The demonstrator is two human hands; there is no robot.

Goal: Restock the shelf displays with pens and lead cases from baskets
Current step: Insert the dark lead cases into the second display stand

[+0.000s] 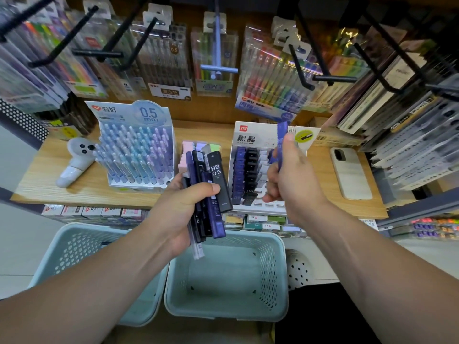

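**Head view: you are loading the lead-case display, one case at a time.**

Your left hand (183, 207) grips a fanned bundle of lead cases (215, 181) above the right basket (223, 312), fingers (211, 188) curled tight round them. Your right hand (290, 180) pinches a single purple case (282, 132) upright over the display (250, 175) on the shelf (49, 184). Next, I judge, you lower that case end-first into a free slot. Your right hand hides the display's right-hand slots, and your forearm covers part of the left basket (74, 234), so its contents are unreadable.
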